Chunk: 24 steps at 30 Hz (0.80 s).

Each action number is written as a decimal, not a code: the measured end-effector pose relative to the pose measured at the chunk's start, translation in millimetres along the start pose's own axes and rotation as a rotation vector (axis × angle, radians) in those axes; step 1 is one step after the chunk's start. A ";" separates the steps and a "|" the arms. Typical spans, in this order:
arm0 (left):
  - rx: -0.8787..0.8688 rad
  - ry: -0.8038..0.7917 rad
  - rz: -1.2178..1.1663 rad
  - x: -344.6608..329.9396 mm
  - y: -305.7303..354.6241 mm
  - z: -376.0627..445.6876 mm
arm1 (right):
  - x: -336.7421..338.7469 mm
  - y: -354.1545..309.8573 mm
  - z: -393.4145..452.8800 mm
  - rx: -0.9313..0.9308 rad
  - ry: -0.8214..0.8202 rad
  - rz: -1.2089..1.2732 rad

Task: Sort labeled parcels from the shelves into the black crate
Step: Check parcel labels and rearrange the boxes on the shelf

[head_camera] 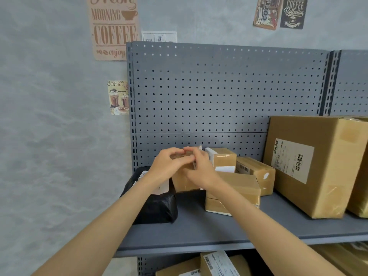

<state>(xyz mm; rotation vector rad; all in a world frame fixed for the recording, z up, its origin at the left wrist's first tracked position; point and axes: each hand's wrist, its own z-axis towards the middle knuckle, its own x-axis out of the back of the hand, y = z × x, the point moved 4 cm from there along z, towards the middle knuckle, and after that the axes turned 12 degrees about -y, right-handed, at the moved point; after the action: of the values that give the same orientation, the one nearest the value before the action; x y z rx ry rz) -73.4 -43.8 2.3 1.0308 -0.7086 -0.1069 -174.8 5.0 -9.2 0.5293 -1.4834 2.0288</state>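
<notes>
While both hands meet over a small brown parcel [184, 179] at the shelf's rear, the step in hand reads as pick-up — the parcel is not yet clear of the grey shelf [219, 226]. Left hand [169, 163] curls over the parcel's top from 9 o'clock; right hand [199, 166] closes on it from 3 o'clock, fingers clamped on the upper edge. Whether the parcel is lifted or resting cannot be told; its base is partly hidden.

Neighbours: black bag parcel [157, 206] just beside at 8 o'clock, apparently touching; stacked flat cartons [235, 194] just beside at 4 o'clock; two small labelled boxes [239, 166] behind at 2 o'clock; large carton [314, 166] well apart at 3 o'clock. Pegboard back panel [199, 96] close behind.

The black crate is not in view.

Judgement: next move calls for a straight lift, then withdrawal toward 6 o'clock — open shelf surface lies there, up to the front lip. Sideways room is tight; a slanted pull could drag the bag or nudge the stack.
</notes>
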 end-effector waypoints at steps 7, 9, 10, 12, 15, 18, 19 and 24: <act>0.078 0.133 -0.179 17.5 -7.1 -15.9 | -8.5 -20.5 0.6 0.176 0.000 0.181; 0.114 0.192 -0.174 18.4 -9.2 -17.9 | -14.5 -27.4 -0.6 0.209 -0.031 0.130; 0.133 0.237 -0.175 20.0 -10.4 -18.7 | -16.4 -31.0 -1.4 0.226 -0.041 0.108; 0.152 0.321 -0.200 24.0 -13.1 -19.2 | -18.2 -36.5 -3.1 0.261 -0.072 0.102; 0.147 0.357 -0.328 28.5 -15.3 -20.5 | -13.5 -36.0 -4.5 0.249 -0.012 0.063; 0.118 0.347 -0.495 34.5 -16.1 -23.1 | -3.8 -20.0 -3.9 0.114 0.170 -0.111; 0.100 0.331 -0.551 37.4 -15.8 -24.6 | -2.5 -12.8 -3.3 0.058 0.159 -0.049; -0.006 0.132 -0.586 48.2 -16.7 -28.3 | -8.0 -1.7 -0.2 0.110 0.017 0.240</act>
<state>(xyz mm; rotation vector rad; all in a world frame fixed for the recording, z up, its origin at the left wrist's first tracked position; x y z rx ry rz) -15.5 -50.8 3.3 1.2030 -0.2693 -0.5426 -167.6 3.9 -12.9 0.3911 -1.4917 2.3040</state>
